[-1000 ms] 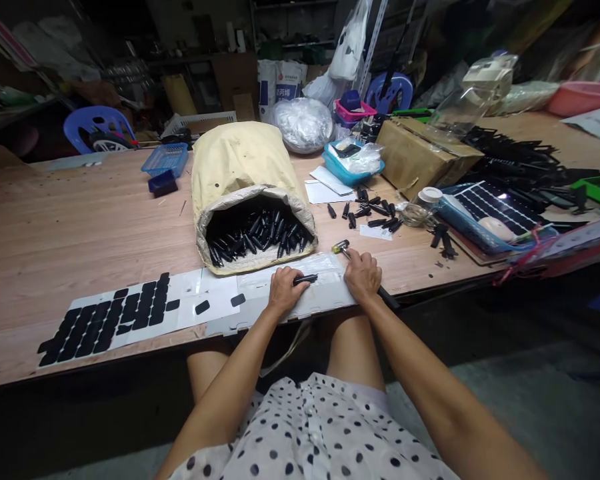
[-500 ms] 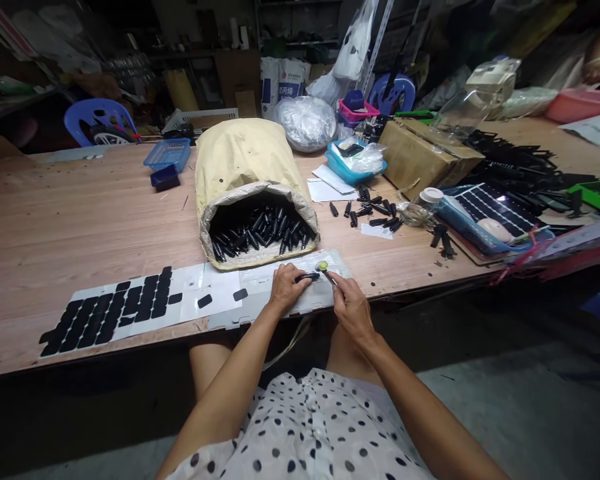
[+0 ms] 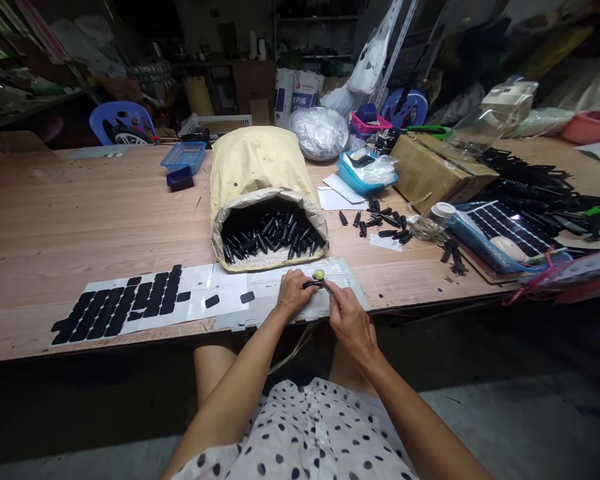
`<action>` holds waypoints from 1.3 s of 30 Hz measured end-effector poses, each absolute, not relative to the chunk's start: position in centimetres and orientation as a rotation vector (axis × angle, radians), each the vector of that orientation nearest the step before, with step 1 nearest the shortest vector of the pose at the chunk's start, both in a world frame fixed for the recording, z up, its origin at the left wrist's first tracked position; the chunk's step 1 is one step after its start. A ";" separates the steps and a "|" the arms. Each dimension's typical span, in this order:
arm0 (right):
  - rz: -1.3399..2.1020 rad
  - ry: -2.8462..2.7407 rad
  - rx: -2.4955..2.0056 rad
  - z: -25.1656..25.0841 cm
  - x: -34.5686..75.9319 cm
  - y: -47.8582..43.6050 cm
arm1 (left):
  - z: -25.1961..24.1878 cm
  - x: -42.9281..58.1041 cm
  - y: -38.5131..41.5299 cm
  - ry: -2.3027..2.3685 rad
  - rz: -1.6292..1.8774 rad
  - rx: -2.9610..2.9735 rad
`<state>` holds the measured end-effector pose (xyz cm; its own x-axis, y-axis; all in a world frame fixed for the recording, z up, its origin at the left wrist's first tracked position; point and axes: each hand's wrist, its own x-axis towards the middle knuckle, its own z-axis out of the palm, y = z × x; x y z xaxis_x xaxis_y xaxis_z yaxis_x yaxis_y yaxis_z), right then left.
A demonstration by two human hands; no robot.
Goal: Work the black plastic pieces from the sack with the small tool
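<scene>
My left hand [image 3: 292,293] is closed on a small black plastic part [image 3: 310,285], pressing it onto a clear plastic sheet [image 3: 347,277] at the table's near edge. My right hand [image 3: 347,320] grips the handle of a small hammer whose yellow-green head [image 3: 319,274] sits right over the part's end. Just behind my hands lies a yellow sack [image 3: 260,193] on its side, its mouth open and full of several black parts [image 3: 270,237].
A white sheet with several black stickers [image 3: 125,308] lies at the left. Loose black parts [image 3: 380,222], a cardboard box [image 3: 437,170], a blue tray [image 3: 363,175] and a solar panel [image 3: 503,223] crowd the right. A blue basket [image 3: 183,157] stands behind.
My right hand picked the hammer up from the table, pulled back toward me and brought its head onto the black part in my left hand. The view shifted slightly.
</scene>
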<state>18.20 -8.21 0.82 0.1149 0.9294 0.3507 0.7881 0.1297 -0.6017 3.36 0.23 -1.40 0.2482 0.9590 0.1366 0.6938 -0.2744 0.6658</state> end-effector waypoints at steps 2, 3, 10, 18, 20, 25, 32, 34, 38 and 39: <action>0.261 -1.709 -1.697 0.4 18.2 -8.2 | -1.3 3.5 0.2 1.505 0.722 2.031; 0.257 -1.706 -1.697 0.2 18.4 -8.0 | -1.2 3.5 0.1 1.505 0.717 2.023; 0.025 -1.551 -1.938 0.0 23.8 -2.4 | -1.2 3.9 -0.2 1.504 0.735 2.013; -0.180 -1.538 -2.184 -2.0 25.3 1.2 | -0.9 4.1 0.1 1.496 0.706 2.046; -0.218 -1.565 -2.191 -2.0 24.9 1.1 | -0.7 4.0 -0.5 1.460 0.758 2.077; -0.246 -1.597 -2.220 -1.8 24.6 1.0 | -2.4 1.6 -7.1 1.078 0.838 2.311; -0.278 -1.609 -2.207 -1.9 24.6 1.1 | -7.0 -2.8 -14.0 1.579 0.203 1.937; -0.278 -1.606 -2.199 -1.9 24.5 1.1 | -7.0 -3.1 -13.6 1.763 0.024 1.730; -0.259 -1.608 -2.185 -1.9 24.6 1.1 | -5.0 -2.9 -13.1 1.698 -0.078 1.719; -0.253 -1.611 -2.185 -2.0 24.5 1.1 | -4.1 -2.9 -13.0 1.596 -0.059 1.763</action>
